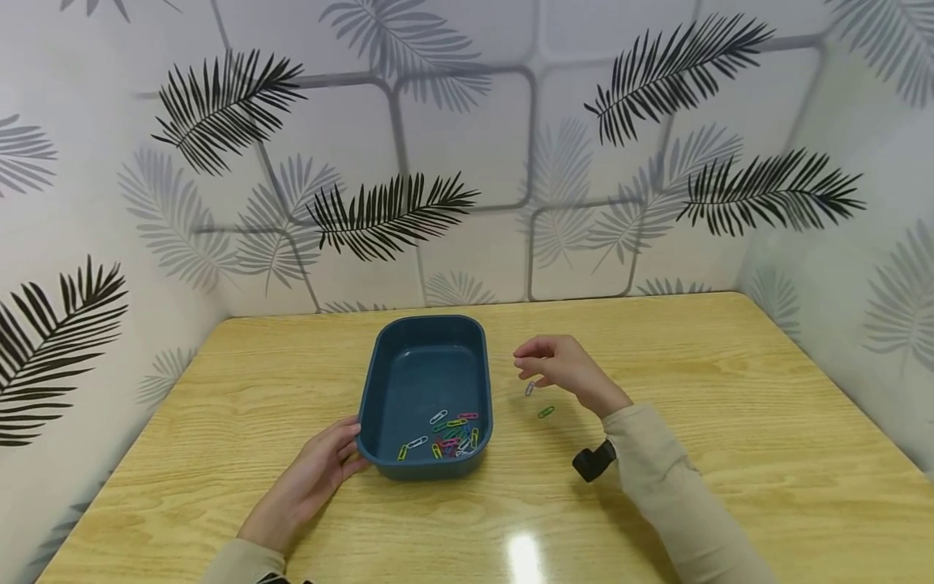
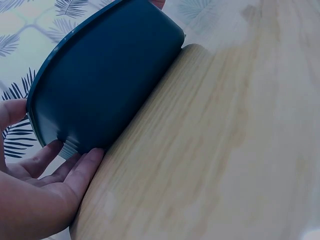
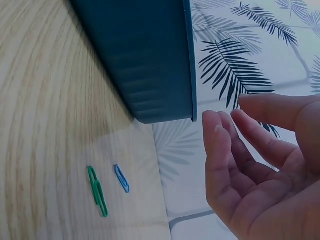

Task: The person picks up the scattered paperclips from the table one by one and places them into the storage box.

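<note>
A dark blue plastic tray (image 1: 430, 373) stands on the wooden table, with several colourful paper clips (image 1: 456, 422) gathered at its near end. My left hand (image 1: 321, 470) rests against the tray's near left corner. In the left wrist view its thumb is at the rim and its fingers (image 2: 87, 167) touch the outer wall. To the right of the tray, my right hand (image 1: 562, 369) hovers over the table, thumb and fingers bent slightly apart with nothing visible between them. Below it lie a small blue-purple paper clip (image 3: 121, 178) and a green paper clip (image 3: 98, 191).
The light wooden table (image 1: 700, 357) reaches back to a wall (image 1: 467, 243) with a leaf pattern. A black strap piece (image 1: 594, 461) sticks out from the right sleeve. Glare shows on the table's near side.
</note>
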Demonstrator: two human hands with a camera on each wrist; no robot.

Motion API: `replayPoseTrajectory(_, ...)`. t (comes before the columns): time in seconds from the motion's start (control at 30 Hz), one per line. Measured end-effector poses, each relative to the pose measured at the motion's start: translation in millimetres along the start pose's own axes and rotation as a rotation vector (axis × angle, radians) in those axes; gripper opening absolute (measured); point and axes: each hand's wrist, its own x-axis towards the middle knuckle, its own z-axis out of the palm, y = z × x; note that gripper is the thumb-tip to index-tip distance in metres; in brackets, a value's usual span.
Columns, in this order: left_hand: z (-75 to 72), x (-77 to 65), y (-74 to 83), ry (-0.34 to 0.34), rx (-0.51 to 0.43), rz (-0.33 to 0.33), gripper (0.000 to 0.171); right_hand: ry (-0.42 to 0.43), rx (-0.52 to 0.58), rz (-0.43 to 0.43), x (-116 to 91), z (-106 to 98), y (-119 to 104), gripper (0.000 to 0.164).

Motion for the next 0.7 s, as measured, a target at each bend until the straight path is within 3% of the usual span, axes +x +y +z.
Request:
replayPoseTrajectory(0.3, -0.6, 0.0, -0.1, 0.002, 0.001, 0.003, 0.043, -0.020, -0.145, 0.007, 0, 1, -1, 0.022)
replayPoseTrajectory(0.7, -1.0, 0.1, 0.6, 0.005, 0.008, -0.002, 0.047, -0.048, -0.376, 0.015, 3, -4, 18, 0.010)
